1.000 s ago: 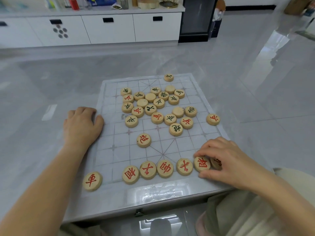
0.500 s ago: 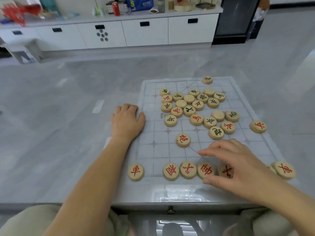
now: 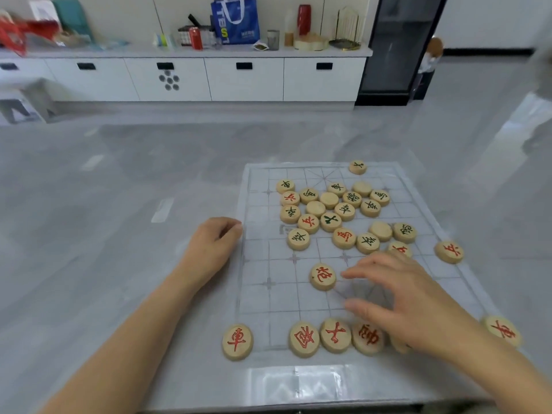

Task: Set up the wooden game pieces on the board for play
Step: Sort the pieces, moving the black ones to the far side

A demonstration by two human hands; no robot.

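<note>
A pale translucent game board (image 3: 268, 297) with a grid lies before me. Round wooden pieces with red or green characters sit in a loose heap (image 3: 330, 210) on its far half. Along the near edge stands a row of red pieces (image 3: 334, 336), with one red piece (image 3: 237, 342) at the left corner and another (image 3: 502, 330) at the right corner. A lone red piece (image 3: 322, 276) lies mid-board. My right hand (image 3: 400, 297) hovers open over the near-right squares, fingers spread, just right of that lone piece. My left hand (image 3: 210, 248) rests curled against the board's left edge.
The board lies on a glossy grey surface (image 3: 119, 234). One red piece (image 3: 449, 251) sits at the board's right edge and one green piece (image 3: 357, 167) at the far edge. White cabinets (image 3: 245, 79) with cluttered tops stand well behind.
My right hand has lifted off the near row and moved up and left toward the lone red piece. My head has turned, shifting the board rightward in view. The left hand stays put.
</note>
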